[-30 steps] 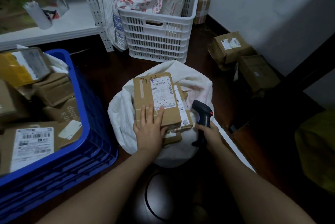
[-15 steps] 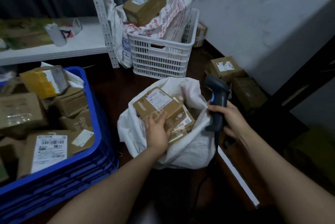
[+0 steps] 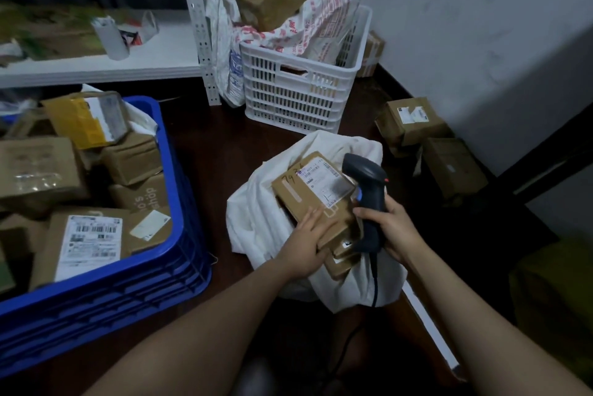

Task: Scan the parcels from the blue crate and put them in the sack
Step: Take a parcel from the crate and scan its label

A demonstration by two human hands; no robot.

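Note:
A white sack [image 3: 256, 222] sits open on the dark floor in the middle. On top of other parcels inside it lies a flat brown parcel [image 3: 308, 196] with a white label and "7936" written on it. My left hand [image 3: 305, 244] holds that parcel's near edge, fingers on top. My right hand [image 3: 391, 228] grips a dark handheld scanner [image 3: 369, 190] just right of the parcel, its head above the label. The blue crate [image 3: 179, 235] at the left holds several cardboard parcels.
A white slotted basket [image 3: 301, 97] with a brown box and printed bags stands behind the sack. A white shelf [image 3: 96, 68] is at the back left. Two brown boxes [image 3: 414, 122] lie by the wall at right. The scanner cable [image 3: 373, 286] hangs down over the sack.
My right hand has brought the scanner left, over the parcel's label. My left hand has turned the parcel flatter on top of the sack's contents.

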